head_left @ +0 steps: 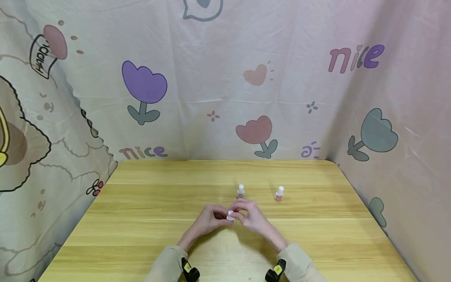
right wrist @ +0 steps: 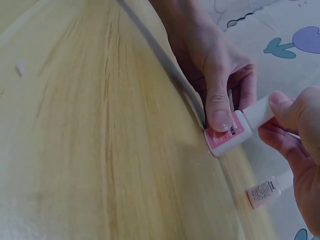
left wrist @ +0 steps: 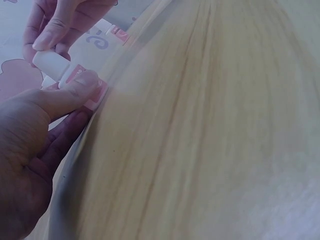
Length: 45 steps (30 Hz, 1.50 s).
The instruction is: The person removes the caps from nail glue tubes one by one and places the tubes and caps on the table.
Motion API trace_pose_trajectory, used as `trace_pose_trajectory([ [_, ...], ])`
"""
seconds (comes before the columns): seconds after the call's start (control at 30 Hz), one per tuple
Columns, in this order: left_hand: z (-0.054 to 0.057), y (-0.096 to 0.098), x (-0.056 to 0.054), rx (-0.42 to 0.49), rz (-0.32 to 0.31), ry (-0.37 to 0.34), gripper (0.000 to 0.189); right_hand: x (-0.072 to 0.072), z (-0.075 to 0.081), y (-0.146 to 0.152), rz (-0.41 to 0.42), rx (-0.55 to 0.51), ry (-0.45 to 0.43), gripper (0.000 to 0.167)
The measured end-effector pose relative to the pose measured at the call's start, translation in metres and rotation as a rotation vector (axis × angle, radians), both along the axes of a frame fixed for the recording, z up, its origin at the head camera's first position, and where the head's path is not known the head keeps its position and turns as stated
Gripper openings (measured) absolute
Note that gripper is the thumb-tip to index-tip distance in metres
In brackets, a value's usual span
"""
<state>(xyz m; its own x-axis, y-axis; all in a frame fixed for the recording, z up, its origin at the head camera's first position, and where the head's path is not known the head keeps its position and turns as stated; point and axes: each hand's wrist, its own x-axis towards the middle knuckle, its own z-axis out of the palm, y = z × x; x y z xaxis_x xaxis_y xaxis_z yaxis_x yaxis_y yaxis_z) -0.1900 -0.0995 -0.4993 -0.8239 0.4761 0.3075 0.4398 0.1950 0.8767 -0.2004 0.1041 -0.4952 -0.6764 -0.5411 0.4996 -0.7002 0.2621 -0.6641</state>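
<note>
Near the middle of the table, my left hand [head_left: 208, 220] grips the body of a small white bottle with a pink label [right wrist: 234, 139]. In the right wrist view the thumb lies across the label. My right hand [head_left: 253, 216] pinches the bottle's white cap [right wrist: 258, 112] between thumb and fingers. The cap sits at the bottle's neck, and the bottle stands low at the table surface. Just beyond the hands is a second small bottle [head_left: 241, 191] with a white cap. A third bottle [head_left: 279, 193], also white-capped with a pinkish label, stands farther right.
The wooden table [head_left: 141, 219] runs back to a printed cloth [head_left: 204, 78] that hangs behind it and along both sides. A dark wrist camera [head_left: 190, 272] is strapped at the left sleeve, and another [head_left: 275, 271] at the right.
</note>
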Motion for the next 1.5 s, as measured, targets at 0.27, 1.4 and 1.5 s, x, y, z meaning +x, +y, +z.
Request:
trace_pose_trajectory([
  [0.27, 0.0024, 0.0007, 0.0010, -0.008, 0.004, -0.001, 0.013, 0.0014, 0.0019, 0.0044, 0.015, 0.016, -0.092, 0.014],
  [1.4, 0.0025, -0.0001, 0.0018, -0.019, 0.011, -0.023, 0.014, 0.0009, -0.0013, 0.0036, -0.003, -0.004, -0.083, 0.014],
  [1.5, 0.0027, -0.0004, 0.0019, -0.016, 0.010, -0.010, 0.014, 0.0012, -0.0021, 0.0029, -0.018, -0.038, -0.090, 0.014],
])
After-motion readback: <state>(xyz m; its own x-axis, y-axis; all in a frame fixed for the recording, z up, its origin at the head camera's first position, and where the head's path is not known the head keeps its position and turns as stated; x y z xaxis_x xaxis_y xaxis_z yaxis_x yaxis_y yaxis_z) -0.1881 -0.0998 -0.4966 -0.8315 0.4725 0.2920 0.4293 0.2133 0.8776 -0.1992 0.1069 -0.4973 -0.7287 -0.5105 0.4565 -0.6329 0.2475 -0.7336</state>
